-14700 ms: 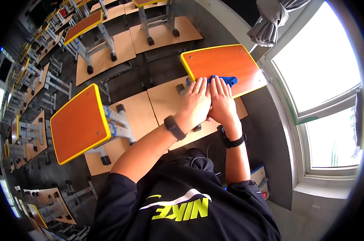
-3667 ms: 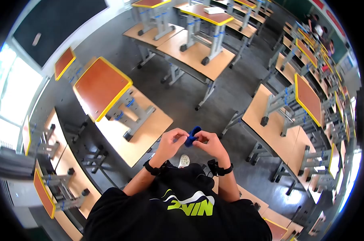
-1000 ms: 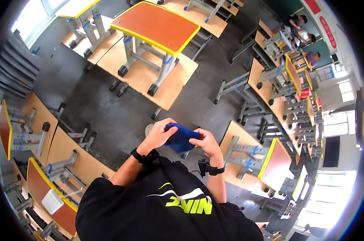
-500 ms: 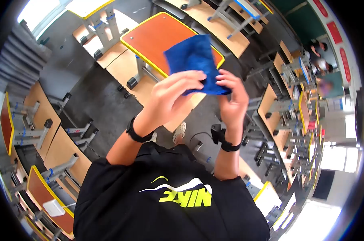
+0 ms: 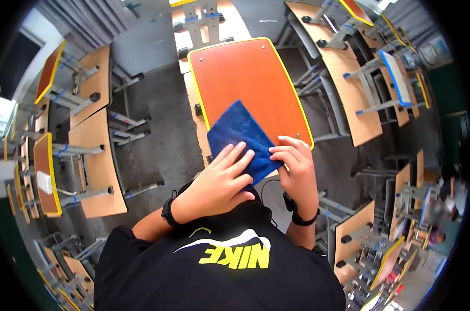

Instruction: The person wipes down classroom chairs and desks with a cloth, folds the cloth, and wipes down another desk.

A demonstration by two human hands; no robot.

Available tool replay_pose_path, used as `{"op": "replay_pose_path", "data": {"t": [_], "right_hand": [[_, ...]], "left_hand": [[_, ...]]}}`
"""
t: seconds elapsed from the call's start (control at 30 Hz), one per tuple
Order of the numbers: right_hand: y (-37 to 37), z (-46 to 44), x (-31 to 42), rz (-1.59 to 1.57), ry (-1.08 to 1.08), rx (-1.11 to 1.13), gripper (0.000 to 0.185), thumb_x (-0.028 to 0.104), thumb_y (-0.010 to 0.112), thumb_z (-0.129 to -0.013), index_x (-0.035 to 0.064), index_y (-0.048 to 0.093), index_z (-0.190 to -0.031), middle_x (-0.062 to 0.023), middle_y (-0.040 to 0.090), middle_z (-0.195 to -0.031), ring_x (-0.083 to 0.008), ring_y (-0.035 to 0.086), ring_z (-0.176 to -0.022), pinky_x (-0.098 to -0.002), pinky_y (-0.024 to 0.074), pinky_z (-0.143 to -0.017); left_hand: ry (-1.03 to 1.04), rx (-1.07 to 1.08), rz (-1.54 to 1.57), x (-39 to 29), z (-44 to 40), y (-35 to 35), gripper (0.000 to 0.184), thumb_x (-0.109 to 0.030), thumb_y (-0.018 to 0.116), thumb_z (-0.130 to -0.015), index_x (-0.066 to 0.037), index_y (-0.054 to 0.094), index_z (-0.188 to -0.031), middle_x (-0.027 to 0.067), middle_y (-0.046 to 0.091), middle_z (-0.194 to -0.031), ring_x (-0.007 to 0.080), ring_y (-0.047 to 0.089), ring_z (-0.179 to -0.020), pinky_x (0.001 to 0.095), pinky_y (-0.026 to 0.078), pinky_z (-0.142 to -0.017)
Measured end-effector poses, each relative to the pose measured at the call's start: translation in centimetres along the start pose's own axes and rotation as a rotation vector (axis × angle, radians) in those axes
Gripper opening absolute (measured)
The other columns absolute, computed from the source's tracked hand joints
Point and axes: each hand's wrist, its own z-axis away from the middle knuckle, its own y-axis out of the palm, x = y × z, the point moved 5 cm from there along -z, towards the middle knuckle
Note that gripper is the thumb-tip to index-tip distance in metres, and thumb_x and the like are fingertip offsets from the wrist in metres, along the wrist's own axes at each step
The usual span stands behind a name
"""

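Observation:
A folded blue cloth (image 5: 240, 129) slants in front of me, overlapping the near left part of an orange panel with a yellow edge (image 5: 240, 72). My left hand (image 5: 217, 181) lies over the cloth's near left side, its fingers stretched out and spread on the fabric. At the cloth's right corner, my right hand (image 5: 297, 168) has its fingers bent round and pinches the fabric. Whether the cloth rests on the panel or hangs just above it, I cannot tell. The left palm hides part of the cloth's lower edge.
Wooden desks (image 5: 97, 176) with upturned yellow-edged seats stand to the left, with a white box (image 5: 44, 182) on one seat. More desks (image 5: 357, 109) stand at the right. Blurred people (image 5: 445, 207) are far off at the right edge.
The cloth has come down and closer to my body, turning so one corner points away. My left hand's fingers have spread over it. The view has swung to the right.

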Motion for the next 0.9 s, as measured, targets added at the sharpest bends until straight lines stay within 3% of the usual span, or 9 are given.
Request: {"op": "replay_pose_path", "data": {"t": [0.17, 0.2, 0.3, 0.33, 0.43, 0.53, 0.67, 0.9], "right_hand": [[-3.6, 1.5, -5.9, -0.024, -0.037, -0.007, 0.021, -0.007, 0.064, -0.075, 0.0058, 0.069, -0.091, -0.0036, 0.074, -0.107, -0.0294, 0.063, -0.121, -0.0482, 0.0441, -0.106], [-4.1, 1.8, -6.6, -0.022, -0.047, -0.001, 0.023, -0.007, 0.064, -0.075, 0.0059, 0.07, -0.092, -0.0036, 0.074, -0.109, -0.0294, 0.062, -0.122, -0.0486, 0.0441, -0.106], [-5.5, 2.0, -6.7, -0.024, -0.097, 0.047, 0.031, -0.005, 0.066, -0.074, 0.0039, 0.072, -0.103, -0.007, 0.071, -0.119, -0.0305, 0.061, -0.126, -0.0504, 0.0448, -0.106], [-5.7, 1.7, -5.9, -0.061, -0.112, 0.034, 0.032, -0.004, 0.067, -0.074, 0.0029, 0.072, -0.105, -0.0082, 0.071, -0.12, -0.0307, 0.061, -0.125, -0.05, 0.0451, -0.106], [-3.1, 2.0, -4.3, -0.293, -0.138, 0.031, 0.033, 0.005, 0.072, -0.08, 0.0015, 0.071, -0.113, -0.0113, 0.069, -0.12, -0.0308, 0.062, -0.118, -0.0449, 0.0472, -0.101], [-0.8, 2.0, -2.4, -0.175, -0.17, 0.122, 0.049, 0.02, 0.08, -0.08, 0.0009, 0.066, -0.123, -0.0113, 0.063, -0.128, -0.0311, 0.059, -0.121, -0.045, 0.0437, -0.105], [-0.8, 3.0, -2.0, -0.151, -0.175, 0.096, 0.047, 0.02, 0.078, -0.082, -0.0012, 0.065, -0.122, -0.0138, 0.064, -0.127, -0.0307, 0.059, -0.123, -0.0468, 0.0404, -0.111], [-0.1, 3.1, -1.3, -0.042, -0.236, 0.162, 0.053, 0.013, 0.073, -0.083, -0.0023, 0.06, -0.133, -0.0179, 0.057, -0.135, -0.0358, 0.053, -0.132, -0.0513, 0.0349, -0.119]], "left_hand": [[-0.072, 0.036, -0.053, -2.2, -5.1, 3.9, 0.019, -0.012, 0.075, -0.086, -0.004, 0.066, -0.101, 0.0201, 0.05, -0.153, 0.0412, 0.039, -0.148, 0.053, 0.033, -0.122], [-0.086, 0.007, -0.094, -2.6, -5.8, 4.4, 0.022, -0.006, 0.073, -0.086, -0.004, 0.066, -0.106, 0.0193, 0.053, -0.15, 0.0399, 0.044, -0.146, 0.0514, 0.036, -0.12], [-0.188, -0.196, -0.04, -2.3, -6.4, 4.3, 0.028, -0.003, 0.071, -0.086, -0.004, 0.067, -0.113, 0.0186, 0.055, -0.149, 0.0388, 0.047, -0.143, 0.0497, 0.038, -0.119], [-0.208, -0.224, -0.224, -2.7, -6.7, 3.6, 0.034, -0.002, 0.069, -0.086, -0.003, 0.067, -0.119, 0.0185, 0.056, -0.148, 0.038, 0.048, -0.143, 0.0494, 0.039, -0.118], [-0.342, -0.2, -0.311, -2.3, -5.8, 4.2, 0.043, -0.005, 0.068, -0.087, -0.001, 0.065, -0.129, 0.0183, 0.057, -0.147, 0.0375, 0.048, -0.143, 0.0494, 0.039, -0.117], [-0.427, -0.281, -0.361, -3.8, -4.4, 5.2, 0.045, -0.009, 0.068, -0.088, -0.001, 0.065, -0.132, 0.0173, 0.057, -0.148, 0.0362, 0.05, -0.141, 0.0479, 0.041, -0.115], [-0.521, -0.374, -0.437, -5.7, -2.4, 6.6, 0.043, -0.009, 0.07, -0.087, -0.001, 0.066, -0.13, 0.0158, 0.06, -0.143, 0.0335, 0.056, -0.133, 0.0447, 0.044, -0.108], [-0.587, -0.472, -0.486, -5.6, -3.7, 6.3, 0.048, -0.008, 0.068, -0.085, -0.001, 0.063, -0.133, 0.0163, 0.06, -0.142, 0.0334, 0.053, -0.136, 0.0461, 0.037, -0.115]]}}
